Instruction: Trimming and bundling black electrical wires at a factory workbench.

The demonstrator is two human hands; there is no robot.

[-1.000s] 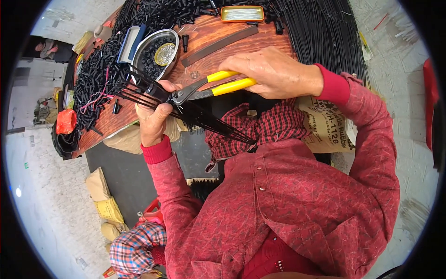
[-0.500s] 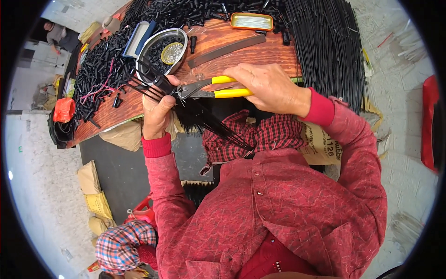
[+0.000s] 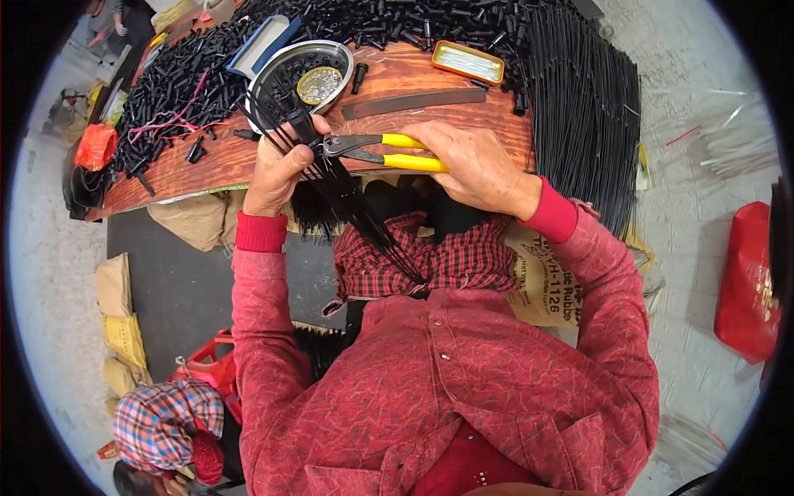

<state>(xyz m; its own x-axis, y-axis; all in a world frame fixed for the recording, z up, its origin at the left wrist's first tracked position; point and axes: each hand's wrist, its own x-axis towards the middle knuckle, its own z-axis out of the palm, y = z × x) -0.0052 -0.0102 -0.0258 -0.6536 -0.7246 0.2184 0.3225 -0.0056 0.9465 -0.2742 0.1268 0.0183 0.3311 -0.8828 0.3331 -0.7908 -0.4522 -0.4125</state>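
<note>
My left hand [image 3: 279, 172] is closed around a bundle of thin black rods [image 3: 357, 202] with a thick black tube-shaped piece [image 3: 301, 124] at its upper end. The rods hang down to the right, toward my lap. In my closed right hand [image 3: 484, 169] are pliers with yellow handles [image 3: 416, 163]. Their dark jaws lie against the bundle beside my left thumb; whether they grip a rod, I cannot tell. Just beyond my left hand, a metal bowl [image 3: 344, 59] holds small black parts and a round yellow tin [image 3: 319, 85] of small silvery pieces.
Many black tubular parts [image 3: 178, 103] cover the far left of the wooden table [image 3: 389, 74]. An orange tin [image 3: 468, 63], a flat dark bar [image 3: 413, 103] and a blue-edged tray [image 3: 263, 46] lie beyond my hands. Long black rods [image 3: 583, 116] hang at right. Another person [image 3: 169, 426] sits lower left.
The whole view has shifted slightly. My left hand has tilted the bundle, so more rods show below it. The pliers stay at the bundle, their handles still apart.
</note>
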